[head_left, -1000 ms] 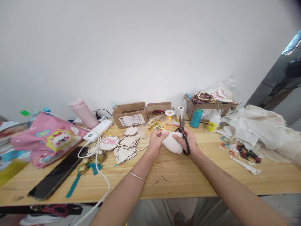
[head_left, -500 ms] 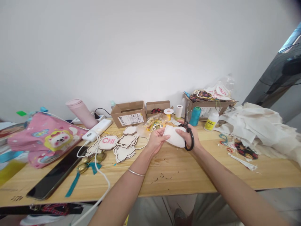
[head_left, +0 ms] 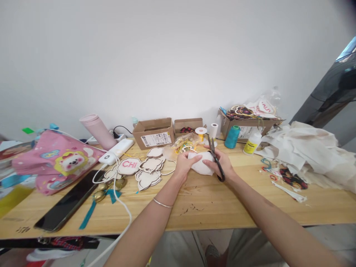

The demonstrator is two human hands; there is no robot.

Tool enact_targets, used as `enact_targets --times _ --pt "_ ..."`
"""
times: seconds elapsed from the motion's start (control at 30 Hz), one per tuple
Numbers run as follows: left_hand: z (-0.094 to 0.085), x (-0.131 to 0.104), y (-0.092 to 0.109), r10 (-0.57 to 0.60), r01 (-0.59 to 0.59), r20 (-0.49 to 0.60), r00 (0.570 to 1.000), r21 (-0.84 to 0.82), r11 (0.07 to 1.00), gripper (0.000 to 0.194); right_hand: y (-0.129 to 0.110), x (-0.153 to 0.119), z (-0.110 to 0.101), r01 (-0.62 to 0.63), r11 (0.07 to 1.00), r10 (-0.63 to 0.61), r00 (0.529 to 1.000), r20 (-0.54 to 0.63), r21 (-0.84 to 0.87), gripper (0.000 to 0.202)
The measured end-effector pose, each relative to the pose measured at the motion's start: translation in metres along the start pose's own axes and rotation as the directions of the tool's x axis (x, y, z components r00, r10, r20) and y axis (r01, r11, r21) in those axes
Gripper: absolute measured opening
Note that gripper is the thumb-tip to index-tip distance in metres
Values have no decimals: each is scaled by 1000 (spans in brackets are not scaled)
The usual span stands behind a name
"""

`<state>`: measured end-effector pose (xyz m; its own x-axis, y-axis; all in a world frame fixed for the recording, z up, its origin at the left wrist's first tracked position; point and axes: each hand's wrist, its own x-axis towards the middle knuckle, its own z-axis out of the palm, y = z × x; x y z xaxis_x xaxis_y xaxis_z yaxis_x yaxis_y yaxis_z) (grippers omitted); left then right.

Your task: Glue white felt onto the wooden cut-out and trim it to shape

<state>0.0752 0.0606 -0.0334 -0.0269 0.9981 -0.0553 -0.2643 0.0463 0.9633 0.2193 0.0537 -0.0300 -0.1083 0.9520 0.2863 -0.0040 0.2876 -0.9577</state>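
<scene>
A white piece that looks like cloth is held up between my two hands above the table. My left hand pinches its left edge, thumb on top. Black-handled scissors rest in my right hand, blades pointing up and away, while that hand's thumb presses on the cloth's right side. The scissors' blades are not on the cloth. Just beyond my hands is a clear plastic bag with yellow cords. Left of my left hand lie several cut white shapes with dark outlines, one lettered CHI.
Cardboard boxes line the wall, with a filled box at right. Near it stand a teal thread spool and a glue bottle. White fabric heaps at right. A phone, power bank and pink bag occupy the left.
The white cloth has been turned and drawn rounder between my hands. My right hand and the scissors have shifted slightly left. The whole view has moved a little.
</scene>
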Motion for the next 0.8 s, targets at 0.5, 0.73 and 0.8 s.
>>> enact_targets --times 0.5,0.73,0.8 --pt "2 0 2 -35 35 1 999 -13 999 40 11 3 -2 -39 997 43 996 -78 62 61" --pt "4 -4 1 -123 161 231 965 -153 975 46 10 12 -9 -55 962 126 958 -256 268 59" --pt "2 -4 -1 -162 190 253 954 -89 978 40 9 11 -8 -46 961 124 953 -277 274 58"
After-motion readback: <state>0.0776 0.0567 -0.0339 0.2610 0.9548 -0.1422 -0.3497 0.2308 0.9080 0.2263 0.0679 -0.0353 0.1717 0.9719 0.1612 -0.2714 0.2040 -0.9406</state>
